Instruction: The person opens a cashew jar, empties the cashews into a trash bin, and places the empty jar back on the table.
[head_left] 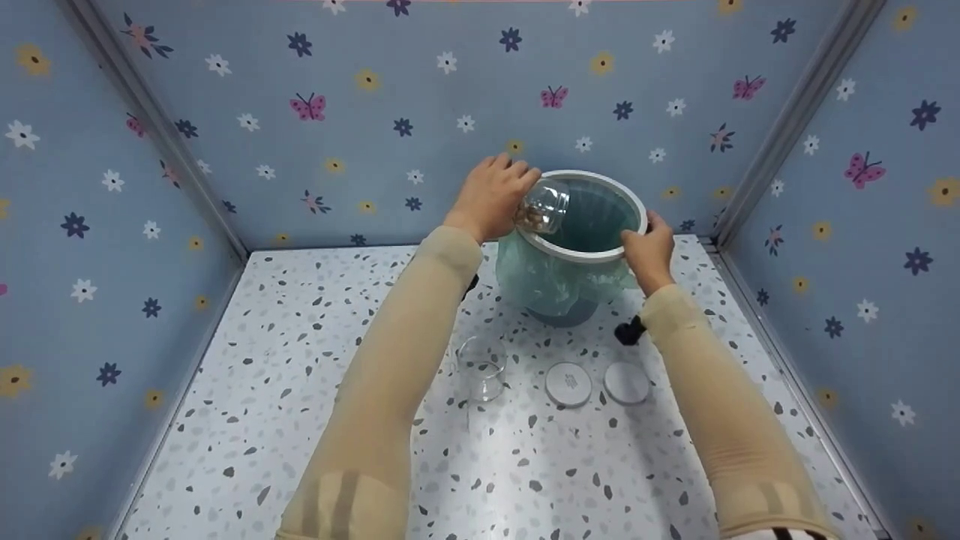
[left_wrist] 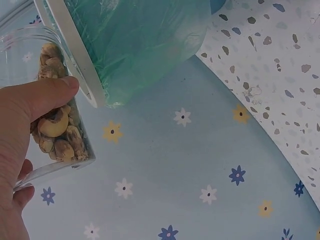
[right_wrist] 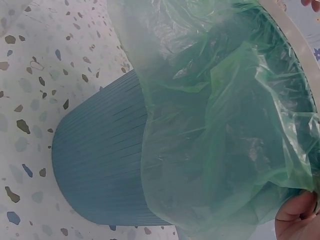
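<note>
My left hand (head_left: pixel 491 196) grips a clear plastic jar (head_left: pixel 553 196), tipped on its side with its mouth over the rim of a blue trash can (head_left: pixel 562 313). Nuts that look like cashews (left_wrist: pixel 54 122) lie along the jar's lower wall in the left wrist view. A green trash bag (right_wrist: pixel 200 135) lines the can and hangs down outside it, below a white ring (head_left: pixel 581 256). On the ring's right side, my right hand (head_left: pixel 651 251) holds the rim between thumb and fingers. Only part of that hand shows in the right wrist view.
A second clear jar (head_left: pixel 481 367) lies on the speckled tabletop in front of the can. Two round white lids (head_left: pixel 568 384) lie flat to its right. Blue floral panels (head_left: pixel 420 97) wall the table at the back and both sides.
</note>
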